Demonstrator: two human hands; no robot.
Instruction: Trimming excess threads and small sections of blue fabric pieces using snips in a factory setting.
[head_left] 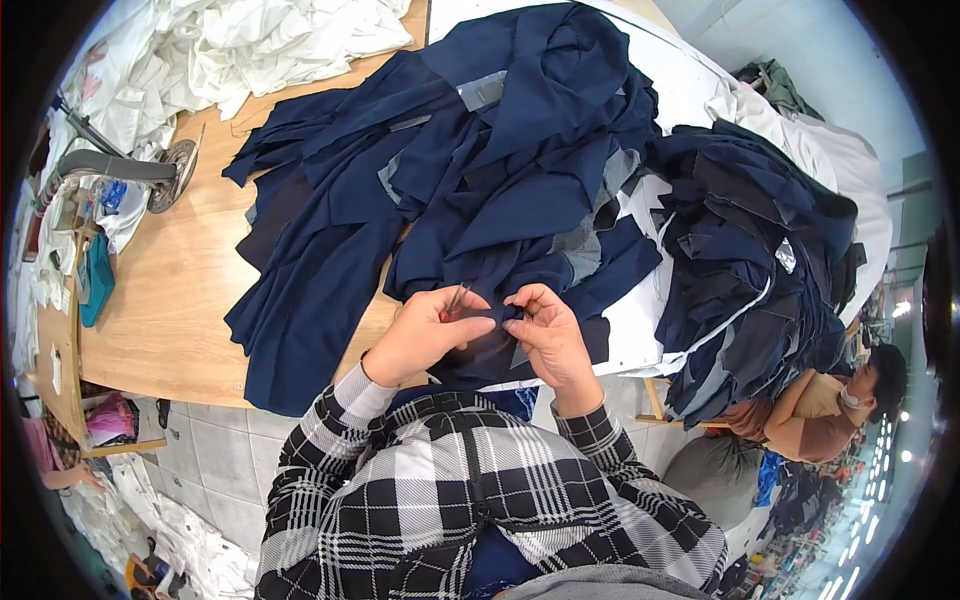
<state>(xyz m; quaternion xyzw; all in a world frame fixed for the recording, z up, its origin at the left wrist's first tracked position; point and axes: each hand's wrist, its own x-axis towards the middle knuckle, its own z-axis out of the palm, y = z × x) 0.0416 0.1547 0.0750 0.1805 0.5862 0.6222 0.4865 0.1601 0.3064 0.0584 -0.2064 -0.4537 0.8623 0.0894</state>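
At the table's near edge, my left hand (430,328) is closed around small red-handled thread snips (457,299), whose metal tips stick up by the index finger. Its thumb reaches to a piece of navy fabric (511,313). Close by on the right, my right hand (546,337) pinches the same fabric between thumb and fingers. The fabric hangs down between my hands toward the table edge. Just beyond lies a large heap of navy garment pieces (520,200), with some grey and dark purple parts showing.
A second pile of dark cut pieces (755,260) hangs over the table's right side. White cloth (280,45) is heaped at the far left. On the wooden table (150,300) stands a dark lamp-like arm (115,168) with a round base. A person (820,410) sits at the right.
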